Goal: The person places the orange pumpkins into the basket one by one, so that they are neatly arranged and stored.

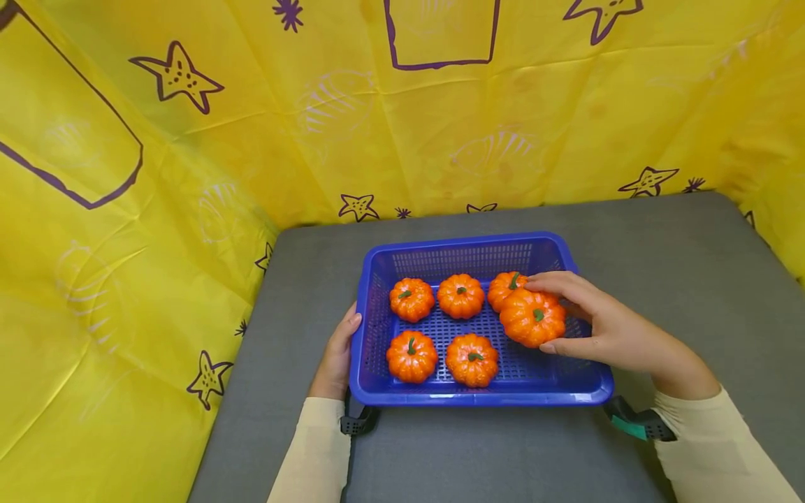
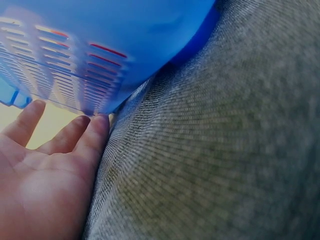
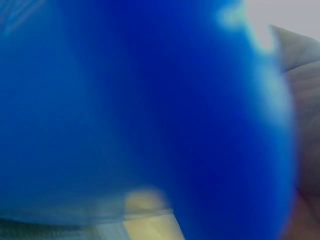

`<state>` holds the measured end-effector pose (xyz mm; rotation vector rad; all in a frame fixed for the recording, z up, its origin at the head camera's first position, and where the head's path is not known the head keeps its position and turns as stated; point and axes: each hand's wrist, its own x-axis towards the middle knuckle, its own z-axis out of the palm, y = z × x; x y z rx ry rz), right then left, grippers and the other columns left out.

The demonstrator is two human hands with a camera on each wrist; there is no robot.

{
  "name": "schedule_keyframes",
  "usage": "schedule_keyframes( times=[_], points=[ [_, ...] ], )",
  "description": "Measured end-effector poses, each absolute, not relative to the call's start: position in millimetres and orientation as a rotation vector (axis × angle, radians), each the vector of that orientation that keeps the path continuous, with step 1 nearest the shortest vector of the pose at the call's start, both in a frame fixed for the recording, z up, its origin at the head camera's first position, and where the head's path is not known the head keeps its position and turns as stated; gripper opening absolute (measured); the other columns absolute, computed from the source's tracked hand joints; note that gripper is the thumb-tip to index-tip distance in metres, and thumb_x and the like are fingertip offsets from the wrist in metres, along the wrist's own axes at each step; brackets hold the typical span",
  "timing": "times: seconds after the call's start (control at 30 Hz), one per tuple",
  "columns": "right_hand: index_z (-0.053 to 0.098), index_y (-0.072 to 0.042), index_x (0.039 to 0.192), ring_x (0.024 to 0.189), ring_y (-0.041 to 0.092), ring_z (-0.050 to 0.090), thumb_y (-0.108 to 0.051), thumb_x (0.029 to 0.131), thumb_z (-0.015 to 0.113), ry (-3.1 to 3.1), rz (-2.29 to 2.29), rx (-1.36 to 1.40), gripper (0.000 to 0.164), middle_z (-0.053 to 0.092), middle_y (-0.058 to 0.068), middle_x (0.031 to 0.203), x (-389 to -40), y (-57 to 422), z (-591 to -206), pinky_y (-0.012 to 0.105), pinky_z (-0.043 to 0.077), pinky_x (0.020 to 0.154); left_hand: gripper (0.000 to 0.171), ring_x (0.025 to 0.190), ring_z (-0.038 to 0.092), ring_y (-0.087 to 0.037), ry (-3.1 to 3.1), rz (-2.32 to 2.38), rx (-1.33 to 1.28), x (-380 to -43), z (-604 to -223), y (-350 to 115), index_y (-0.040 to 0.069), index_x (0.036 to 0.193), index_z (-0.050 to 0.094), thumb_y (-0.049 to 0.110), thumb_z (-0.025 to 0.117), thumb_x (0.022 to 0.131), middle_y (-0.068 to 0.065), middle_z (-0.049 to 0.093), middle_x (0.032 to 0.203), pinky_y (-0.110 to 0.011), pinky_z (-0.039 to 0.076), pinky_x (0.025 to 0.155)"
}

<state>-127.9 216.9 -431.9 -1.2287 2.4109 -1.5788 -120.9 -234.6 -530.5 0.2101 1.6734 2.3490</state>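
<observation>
My right hand [image 1: 597, 323] holds a small orange pumpkin [image 1: 531, 320] with a green stem between thumb and fingers, over the right part of a blue plastic basket [image 1: 478, 399]. The held pumpkin partly overlaps another pumpkin [image 1: 502, 288] behind it. Further pumpkins lie on the basket floor: two in the back row, at left [image 1: 411, 300] and middle [image 1: 461, 296], and two in front, at left [image 1: 411, 357] and centre [image 1: 472, 360]. My left hand [image 1: 337, 349] is against the basket's left side; in the left wrist view its fingers [image 2: 92, 137] reach out, fairly straight, to the slotted wall. The blurred basket wall fills most of the right wrist view, hiding the pumpkins.
The basket stands on a grey cloth-covered table [image 1: 314, 272]. A yellow curtain [image 1: 251, 140] with starfish and fish drawings rises behind the table and along its left and right sides. Black straps circle both wrists.
</observation>
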Motion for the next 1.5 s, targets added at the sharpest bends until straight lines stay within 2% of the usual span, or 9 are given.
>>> schedule_keyframes(
  times=[0.07,0.23,0.53,0.67,0.77,0.9,1.0,1.3,1.5],
  points=[
    [0.058,-0.007,0.151,0.140,0.013,0.045,0.007,0.078,0.094,2.449,-1.527,-1.246,0.082,0.054,0.008,0.150,-126.4,213.6,-432.3,0.018,0.044,0.108,0.067,0.125,0.063,-0.032,1.669,2.347,0.212,-121.0,-530.0,-234.5,0.021,0.173,0.031,0.040,0.044,0.110,-0.026,0.047,0.159,-0.045,0.056,0.102],
    [0.059,-0.014,0.151,0.141,0.017,0.046,-0.003,0.081,0.096,2.511,-1.417,-1.281,0.080,0.056,0.004,0.150,-123.7,206.9,-433.6,0.018,0.035,0.114,0.066,0.125,0.063,-0.033,1.677,2.339,0.211,-121.9,-528.7,-233.9,0.021,0.172,0.032,0.040,0.044,0.110,-0.026,0.046,0.158,-0.046,0.056,0.103],
    [0.060,-0.013,0.149,0.139,0.033,0.049,-0.009,0.081,0.097,2.650,-1.243,-1.230,0.077,0.058,0.005,0.148,-123.7,199.8,-438.4,0.015,0.026,0.117,0.066,0.126,0.063,-0.032,1.677,2.345,0.209,-121.4,-527.4,-233.9,0.022,0.173,0.030,0.038,0.042,0.110,-0.026,0.045,0.160,-0.045,0.056,0.103],
    [0.061,-0.011,0.147,0.138,0.035,0.051,-0.010,0.081,0.097,2.679,-1.207,-1.237,0.075,0.059,0.006,0.146,-124.3,197.5,-440.8,0.015,0.026,0.117,0.065,0.124,0.063,-0.031,1.683,2.344,0.201,-121.2,-527.1,-234.1,0.022,0.173,0.031,0.038,0.041,0.110,-0.027,0.045,0.160,-0.044,0.056,0.102],
    [0.062,-0.011,0.147,0.136,0.032,0.054,-0.012,0.081,0.097,2.727,-1.141,-1.230,0.075,0.059,0.005,0.146,-123.5,195.7,-442.1,0.018,0.032,0.115,0.065,0.123,0.064,-0.031,1.691,2.344,0.196,-120.9,-527.5,-234.1,0.023,0.173,0.031,0.038,0.041,0.110,-0.028,0.044,0.159,-0.044,0.057,0.101],
    [0.064,-0.013,0.147,0.132,0.030,0.060,-0.019,0.081,0.098,2.785,-1.026,-1.209,0.074,0.060,0.004,0.145,-121.1,193.1,-442.2,0.042,0.053,0.106,0.065,0.124,0.063,-0.031,1.694,2.341,0.199,-120.7,-528.0,-233.9,0.023,0.173,0.031,0.038,0.041,0.110,-0.028,0.044,0.160,-0.044,0.057,0.102],
    [0.065,-0.015,0.145,0.127,0.028,0.063,-0.022,0.081,0.098,2.800,-0.948,-1.186,0.072,0.062,0.002,0.144,-119.4,190.6,-441.2,0.056,0.057,0.096,0.066,0.126,0.062,-0.032,1.688,2.342,0.200,-120.9,-528.2,-233.7,0.023,0.173,0.030,0.039,0.042,0.110,-0.027,0.043,0.161,-0.044,0.056,0.103],
    [0.068,-0.016,0.144,0.125,0.028,0.065,-0.026,0.080,0.098,2.826,-0.813,-1.150,0.072,0.064,0.001,0.143,-117.7,186.6,-442.7,0.056,0.057,0.095,0.067,0.129,0.060,-0.033,1.702,2.331,0.224,-121.7,-528.3,-234.0,0.020,0.174,0.028,0.039,0.041,0.111,-0.026,0.043,0.161,-0.044,0.055,0.105],
    [0.070,-0.018,0.138,0.119,0.023,0.066,-0.026,0.076,0.098,2.826,-0.772,-1.191,0.068,0.068,-0.004,0.135,-117.1,185.9,-444.5,0.052,0.057,0.094,0.067,0.128,0.061,-0.034,1.699,2.337,0.212,-120.8,-528.8,-234.0,0.020,0.173,0.029,0.039,0.044,0.111,-0.027,0.044,0.161,-0.045,0.055,0.104]
  ],
)
